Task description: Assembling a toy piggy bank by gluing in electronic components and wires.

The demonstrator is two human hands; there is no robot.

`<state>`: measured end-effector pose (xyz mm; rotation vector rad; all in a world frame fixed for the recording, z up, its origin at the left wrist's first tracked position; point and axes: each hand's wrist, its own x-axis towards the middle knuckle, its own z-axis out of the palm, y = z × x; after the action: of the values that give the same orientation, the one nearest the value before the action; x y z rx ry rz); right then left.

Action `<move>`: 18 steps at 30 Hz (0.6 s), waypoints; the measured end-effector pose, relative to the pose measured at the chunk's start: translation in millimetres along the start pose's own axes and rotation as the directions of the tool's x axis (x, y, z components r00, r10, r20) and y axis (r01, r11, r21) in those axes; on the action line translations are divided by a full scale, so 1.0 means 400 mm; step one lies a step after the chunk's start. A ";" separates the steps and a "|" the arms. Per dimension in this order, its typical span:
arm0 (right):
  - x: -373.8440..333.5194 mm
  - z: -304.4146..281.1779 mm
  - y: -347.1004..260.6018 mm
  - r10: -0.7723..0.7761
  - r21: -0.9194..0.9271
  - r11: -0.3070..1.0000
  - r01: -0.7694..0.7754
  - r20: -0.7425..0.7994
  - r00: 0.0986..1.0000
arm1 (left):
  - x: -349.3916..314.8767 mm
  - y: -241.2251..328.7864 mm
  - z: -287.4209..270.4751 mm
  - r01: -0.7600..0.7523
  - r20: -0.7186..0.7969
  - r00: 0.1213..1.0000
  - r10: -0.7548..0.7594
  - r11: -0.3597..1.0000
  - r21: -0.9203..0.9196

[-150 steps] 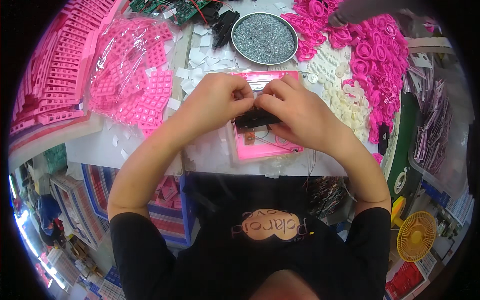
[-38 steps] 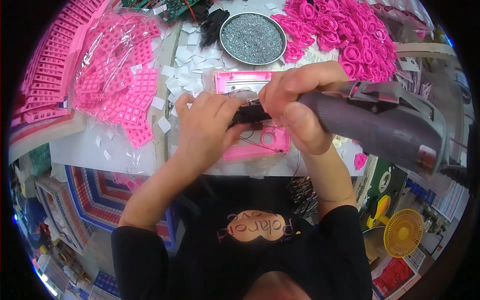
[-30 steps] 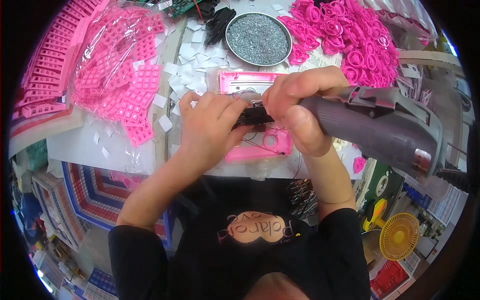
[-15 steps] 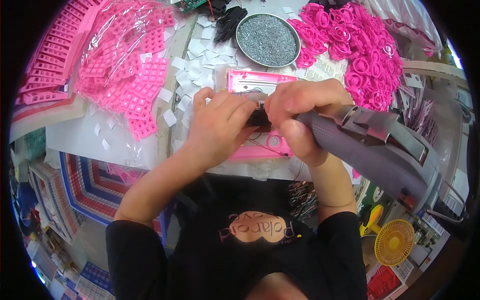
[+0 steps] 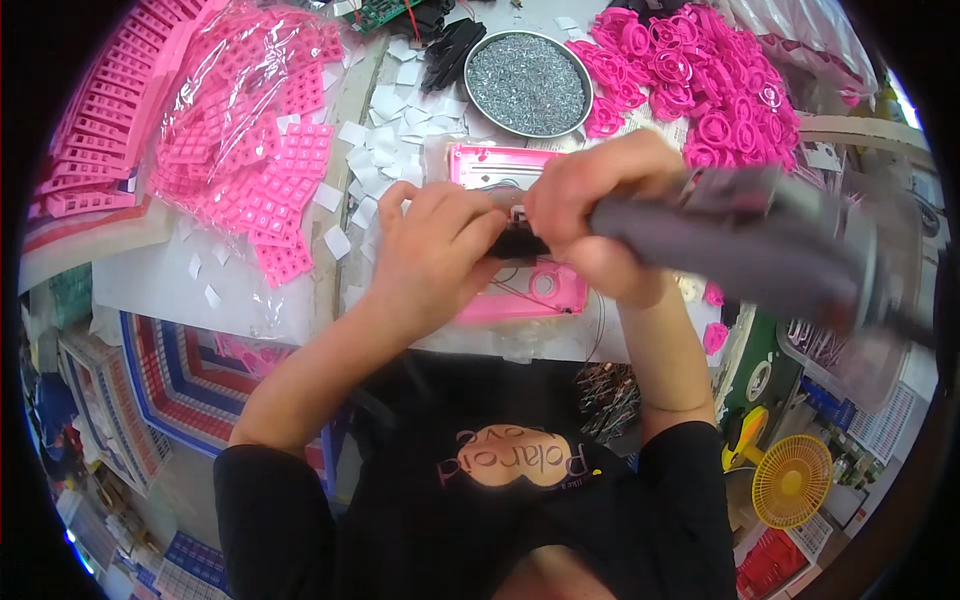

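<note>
- Worktable (image 5: 150,275) — white, bearing the pink casing (image 5: 520,304) beneath both hands; sideways pressure could skid that casing.
- Grey tool (image 5: 740,250), blurred, slants across from the right; its tip is hidden, so contact cannot be told. A poor angle could make it slip.
- Right hand (image 5: 605,215) is wrapped around the tool's near end; any slip there could carry it toward the other fingers.
- Left hand (image 5: 430,250) pinches the black part (image 5: 520,243), which sits between the hands over the casing's middle — a loosened pinch could let it twist.
- Thin wires (image 5: 602,325) trail from the casing over the table edge; a snagging forearm could tug them.
</note>
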<state>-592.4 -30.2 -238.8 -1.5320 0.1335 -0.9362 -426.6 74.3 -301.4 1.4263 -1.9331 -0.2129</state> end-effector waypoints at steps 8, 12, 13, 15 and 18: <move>-0.104 -0.096 -0.023 0.336 -0.808 0.566 -0.166 0.043 0.941 | 0.008 -0.030 0.003 0.111 0.031 0.994 -0.108 0.989 -0.102; -0.088 -0.111 -0.002 0.253 -0.802 0.592 -0.080 0.090 0.963 | -0.008 -0.032 0.043 0.257 -0.097 0.943 -0.318 0.883 -0.394; -0.074 -0.118 -0.003 0.329 -0.771 0.617 -0.159 0.069 0.942 | -0.014 -0.033 0.052 0.269 -0.126 0.925 -0.357 0.855 -0.443; -0.048 -0.130 0.006 0.463 -0.650 0.674 -0.351 0.001 0.886 | -0.024 -0.033 0.065 0.274 -0.156 0.907 -0.392 0.829 -0.488; 0.011 -0.151 0.011 0.732 -0.603 0.472 -0.643 -0.139 0.668 | -0.018 -0.032 0.055 0.296 -0.157 0.920 -0.359 0.899 -0.322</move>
<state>-624.8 -80.8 -247.1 -1.8830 0.9855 -0.0828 -429.5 70.1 -327.2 1.4987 -1.4104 -0.4650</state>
